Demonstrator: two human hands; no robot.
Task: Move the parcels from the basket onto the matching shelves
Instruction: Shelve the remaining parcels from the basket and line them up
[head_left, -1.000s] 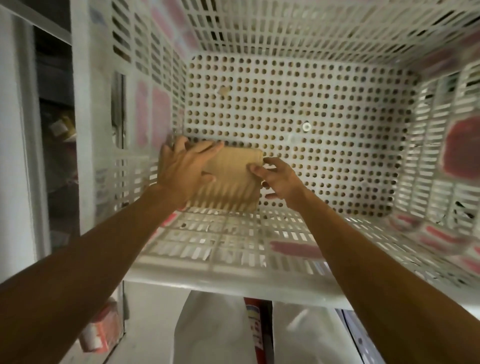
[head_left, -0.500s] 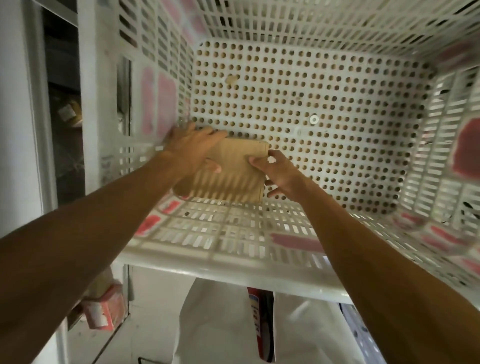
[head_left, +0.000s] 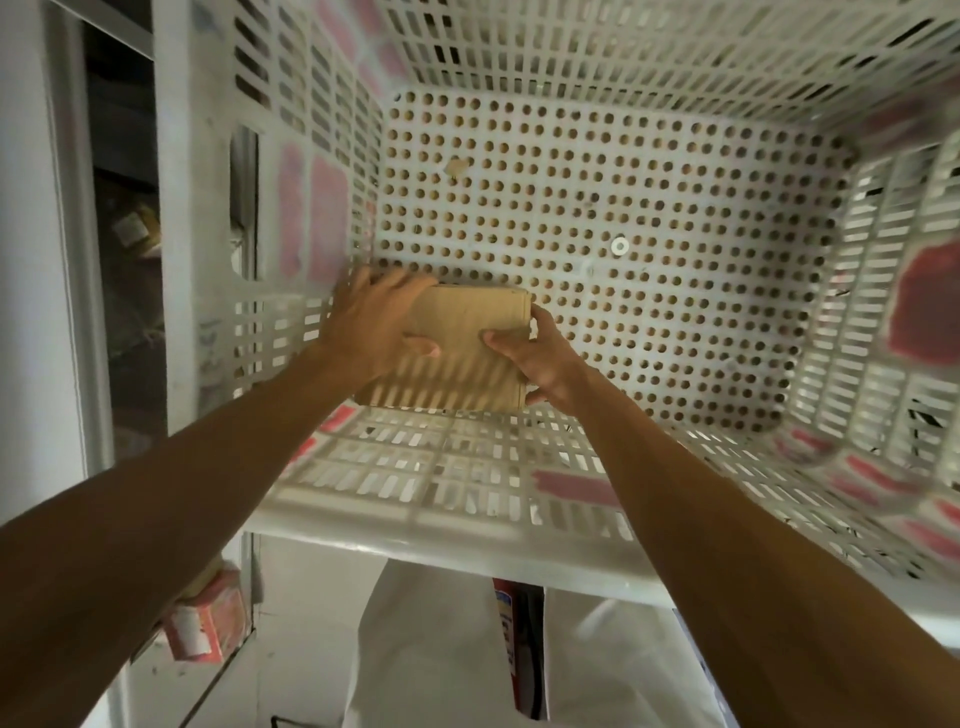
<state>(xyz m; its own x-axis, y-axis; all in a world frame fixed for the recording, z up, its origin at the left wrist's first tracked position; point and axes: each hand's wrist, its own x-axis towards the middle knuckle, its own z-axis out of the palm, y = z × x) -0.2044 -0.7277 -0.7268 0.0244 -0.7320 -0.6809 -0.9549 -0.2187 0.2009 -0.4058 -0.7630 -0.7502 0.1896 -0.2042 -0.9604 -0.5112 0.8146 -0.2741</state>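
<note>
Showing 1 white perforated basket (head_left: 649, 577), w/ 1 brown cardboard parcel (head_left: 467, 353) lying inside. 2 bare hands gripping it: left hand (head_left: 371, 327), right hand (head_left: 540, 364). Also sitting outside, lower left: 1 pink-and-white box (head_left: 205, 626). Nothing else countable; bkgd too blurry.

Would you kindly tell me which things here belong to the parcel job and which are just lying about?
Job: parcel, basket, left hand, right hand.
Lying about: pink box, washer, white sack.

head cam | looks down, forward | close into basket (head_left: 467, 551)
</note>
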